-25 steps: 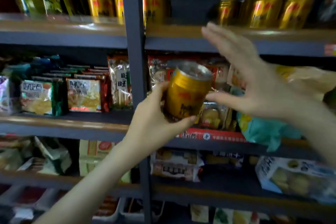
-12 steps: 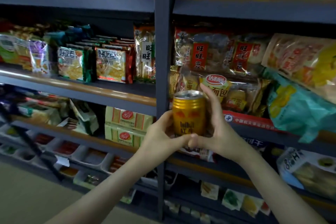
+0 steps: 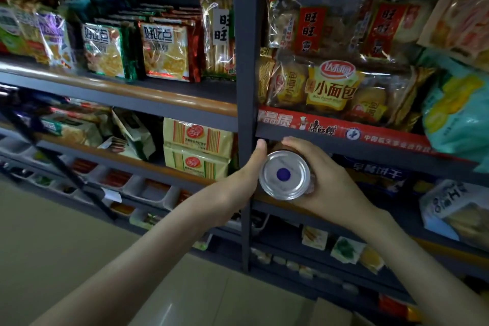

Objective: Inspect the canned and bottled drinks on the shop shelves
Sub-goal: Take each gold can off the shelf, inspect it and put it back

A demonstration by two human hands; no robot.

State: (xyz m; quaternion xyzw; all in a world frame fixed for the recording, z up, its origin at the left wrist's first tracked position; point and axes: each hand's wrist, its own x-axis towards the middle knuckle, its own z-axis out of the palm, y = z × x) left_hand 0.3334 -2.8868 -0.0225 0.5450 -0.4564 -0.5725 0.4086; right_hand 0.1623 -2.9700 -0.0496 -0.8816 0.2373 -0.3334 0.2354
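Both hands hold a can (image 3: 284, 176) end-on to the camera, left hand (image 3: 238, 185) and right hand (image 3: 325, 180) curled round its sides, before snack-stocked shelves (image 3: 169, 98)

- The can (image 3: 284, 174) has tipped from upright to end-on. Its silver end with a blue dot now faces the camera, where the gold side showed.
- The right grip (image 3: 328, 182), spread open and off the can a second ago, now curls round its right side.
- The can has dropped to just below the red-edged shelf (image 3: 344, 128).
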